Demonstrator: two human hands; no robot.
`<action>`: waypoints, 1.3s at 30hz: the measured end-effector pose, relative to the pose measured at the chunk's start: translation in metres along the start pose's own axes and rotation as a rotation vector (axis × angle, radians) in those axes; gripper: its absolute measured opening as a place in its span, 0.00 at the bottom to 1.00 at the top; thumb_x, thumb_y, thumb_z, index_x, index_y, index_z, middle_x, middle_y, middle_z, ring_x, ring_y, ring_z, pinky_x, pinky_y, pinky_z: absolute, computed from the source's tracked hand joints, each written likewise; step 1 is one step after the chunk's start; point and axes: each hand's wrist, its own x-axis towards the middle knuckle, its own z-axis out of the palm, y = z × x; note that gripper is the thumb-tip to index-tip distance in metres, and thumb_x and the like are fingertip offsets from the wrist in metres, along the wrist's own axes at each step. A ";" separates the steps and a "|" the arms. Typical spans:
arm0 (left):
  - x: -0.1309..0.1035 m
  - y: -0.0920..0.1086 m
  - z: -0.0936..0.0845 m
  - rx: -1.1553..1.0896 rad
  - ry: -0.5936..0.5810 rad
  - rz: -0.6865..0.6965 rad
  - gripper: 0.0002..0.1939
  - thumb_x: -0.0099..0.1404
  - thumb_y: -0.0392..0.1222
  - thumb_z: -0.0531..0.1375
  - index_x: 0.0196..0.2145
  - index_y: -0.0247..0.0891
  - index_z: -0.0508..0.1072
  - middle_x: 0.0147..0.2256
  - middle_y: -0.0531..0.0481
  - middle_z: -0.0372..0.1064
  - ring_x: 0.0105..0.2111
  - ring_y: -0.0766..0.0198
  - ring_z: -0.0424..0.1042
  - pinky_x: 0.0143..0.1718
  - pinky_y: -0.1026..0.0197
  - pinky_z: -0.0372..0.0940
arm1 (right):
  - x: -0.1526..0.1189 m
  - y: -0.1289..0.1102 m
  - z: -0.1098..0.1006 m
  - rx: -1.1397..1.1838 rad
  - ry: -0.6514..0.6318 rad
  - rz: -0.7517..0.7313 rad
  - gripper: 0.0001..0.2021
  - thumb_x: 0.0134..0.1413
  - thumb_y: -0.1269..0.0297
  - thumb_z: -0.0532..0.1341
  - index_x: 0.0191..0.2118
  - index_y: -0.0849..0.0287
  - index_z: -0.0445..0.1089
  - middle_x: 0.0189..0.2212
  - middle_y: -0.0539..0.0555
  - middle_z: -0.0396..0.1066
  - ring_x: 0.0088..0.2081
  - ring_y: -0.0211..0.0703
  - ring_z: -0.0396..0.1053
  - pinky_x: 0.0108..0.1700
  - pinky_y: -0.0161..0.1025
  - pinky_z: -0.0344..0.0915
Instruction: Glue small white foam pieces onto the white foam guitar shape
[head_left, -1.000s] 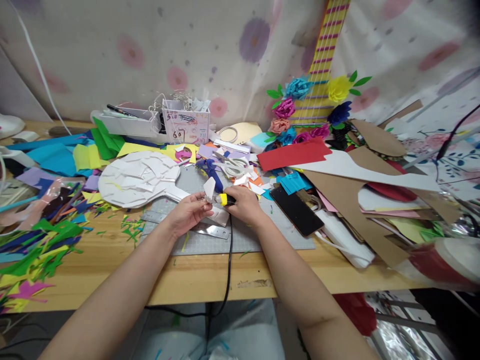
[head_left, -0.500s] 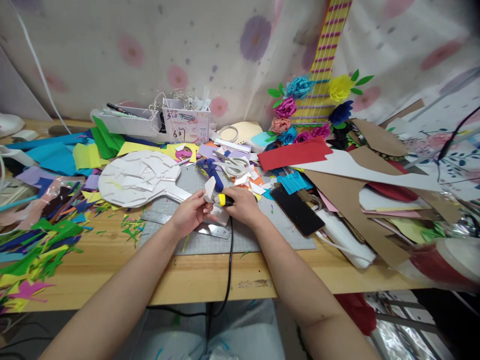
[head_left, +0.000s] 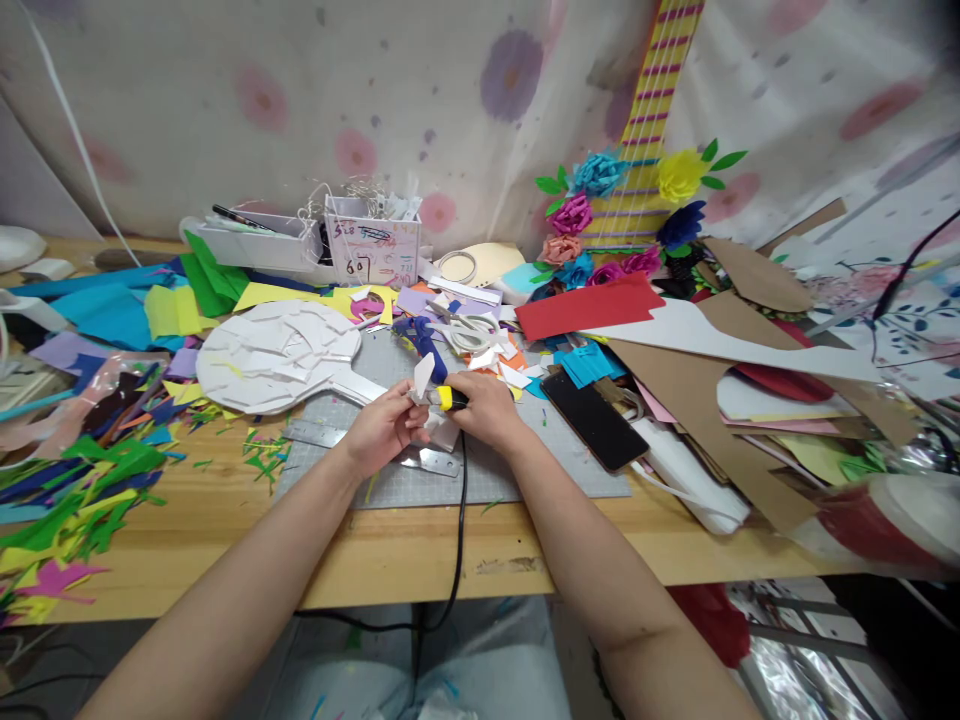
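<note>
My left hand (head_left: 384, 430) pinches a small white piece (head_left: 424, 373) that stands up from its fingertips. Close beside it, my right hand (head_left: 491, 412) is wrapped round a yellow and black cutter (head_left: 448, 398), its front end at the white piece. Both hands are over the grey cutting mat (head_left: 570, 475). Left of them lies a round white shape (head_left: 274, 358) covered in layered strips, its narrow neck reaching toward my left hand. A metal ruler (head_left: 431, 461) lies partly under my left hand. Behind the hands rests a blue glue gun (head_left: 420, 340).
Colourful paper scraps (head_left: 82, 480) cover the left side. A black phone (head_left: 595, 420) lies right of my hands, near brown cardboard (head_left: 697, 430) and red paper (head_left: 589, 306). Behind stand a white box (head_left: 373, 245) and a yellow stringed neck (head_left: 649, 120) with paper flowers. A black cable (head_left: 460, 540) crosses the front edge.
My hands stay in nearly the same place. The white piece has tilted slightly, and my left fingers have shifted a little around it.
</note>
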 end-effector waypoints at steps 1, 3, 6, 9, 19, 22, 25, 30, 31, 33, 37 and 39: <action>0.000 0.000 0.000 -0.004 -0.008 -0.002 0.03 0.59 0.31 0.57 0.29 0.35 0.67 0.20 0.57 0.53 0.19 0.71 0.55 0.21 0.67 0.65 | 0.000 0.000 -0.001 0.004 0.002 -0.001 0.11 0.48 0.67 0.58 0.39 0.54 0.73 0.36 0.52 0.75 0.38 0.45 0.69 0.36 0.37 0.56; -0.001 0.000 0.000 -0.008 -0.023 -0.005 0.03 0.59 0.32 0.57 0.28 0.35 0.66 0.20 0.57 0.52 0.19 0.71 0.55 0.21 0.67 0.65 | 0.000 0.000 -0.002 0.014 0.002 -0.001 0.10 0.48 0.67 0.58 0.37 0.54 0.72 0.34 0.52 0.74 0.37 0.44 0.69 0.35 0.36 0.56; -0.001 0.000 -0.001 -0.006 -0.043 -0.008 0.04 0.60 0.33 0.58 0.28 0.36 0.66 0.20 0.57 0.52 0.19 0.71 0.55 0.22 0.67 0.64 | 0.000 0.000 -0.003 0.026 -0.008 0.004 0.08 0.47 0.67 0.57 0.34 0.55 0.72 0.32 0.51 0.73 0.35 0.43 0.68 0.34 0.36 0.55; -0.001 0.000 -0.001 -0.001 -0.070 -0.006 0.05 0.60 0.35 0.59 0.28 0.36 0.65 0.21 0.57 0.51 0.20 0.71 0.55 0.22 0.66 0.63 | 0.000 0.001 -0.004 0.036 -0.018 0.009 0.07 0.46 0.68 0.57 0.32 0.55 0.71 0.31 0.51 0.73 0.35 0.43 0.68 0.33 0.35 0.54; -0.002 0.000 0.001 -0.004 -0.095 -0.016 0.05 0.62 0.37 0.59 0.29 0.36 0.65 0.21 0.57 0.51 0.20 0.71 0.54 0.23 0.67 0.62 | 0.001 0.004 -0.004 0.063 -0.025 0.064 0.11 0.44 0.70 0.57 0.36 0.54 0.73 0.35 0.51 0.75 0.38 0.44 0.69 0.35 0.35 0.57; -0.003 0.001 0.001 0.009 -0.112 -0.016 0.08 0.62 0.37 0.59 0.27 0.36 0.64 0.21 0.57 0.50 0.20 0.71 0.53 0.23 0.67 0.62 | 0.002 0.006 -0.003 0.053 -0.015 0.068 0.12 0.45 0.70 0.57 0.36 0.54 0.73 0.35 0.51 0.75 0.38 0.44 0.69 0.35 0.36 0.57; -0.004 0.002 0.003 0.019 -0.128 -0.008 0.09 0.62 0.37 0.59 0.25 0.36 0.62 0.21 0.57 0.50 0.20 0.71 0.53 0.23 0.67 0.62 | 0.002 0.007 -0.003 0.032 -0.003 0.073 0.10 0.46 0.69 0.57 0.35 0.54 0.73 0.34 0.51 0.75 0.37 0.44 0.69 0.35 0.36 0.56; -0.006 0.002 0.005 0.031 -0.158 -0.018 0.11 0.62 0.38 0.59 0.25 0.36 0.61 0.21 0.57 0.50 0.20 0.72 0.52 0.23 0.67 0.62 | 0.002 0.009 -0.002 0.030 0.019 0.074 0.08 0.47 0.68 0.57 0.33 0.55 0.72 0.33 0.51 0.75 0.36 0.43 0.69 0.34 0.36 0.55; -0.006 0.002 0.005 0.027 -0.162 -0.019 0.11 0.62 0.38 0.59 0.25 0.36 0.62 0.21 0.57 0.50 0.20 0.72 0.52 0.23 0.67 0.62 | 0.002 0.009 -0.002 0.033 0.022 0.074 0.08 0.47 0.68 0.57 0.33 0.54 0.72 0.33 0.51 0.75 0.36 0.43 0.69 0.34 0.36 0.55; -0.007 0.003 0.005 0.021 -0.170 -0.023 0.10 0.62 0.38 0.59 0.25 0.36 0.62 0.22 0.57 0.50 0.20 0.72 0.52 0.22 0.67 0.61 | 0.002 0.010 -0.003 0.034 0.026 0.078 0.08 0.46 0.68 0.57 0.32 0.54 0.72 0.33 0.50 0.75 0.36 0.43 0.69 0.34 0.36 0.55; -0.007 0.003 0.005 0.022 -0.190 -0.038 0.10 0.61 0.39 0.60 0.26 0.36 0.62 0.22 0.57 0.51 0.20 0.72 0.53 0.22 0.68 0.62 | 0.003 0.012 -0.004 0.035 0.032 0.085 0.08 0.46 0.67 0.57 0.33 0.54 0.72 0.33 0.51 0.75 0.36 0.44 0.69 0.33 0.36 0.55; -0.007 0.004 0.005 0.027 -0.197 -0.043 0.11 0.61 0.40 0.60 0.26 0.35 0.62 0.22 0.57 0.51 0.20 0.72 0.53 0.21 0.68 0.62 | 0.004 0.012 -0.004 0.029 0.029 0.098 0.09 0.46 0.68 0.57 0.33 0.54 0.73 0.33 0.51 0.75 0.36 0.44 0.69 0.33 0.36 0.55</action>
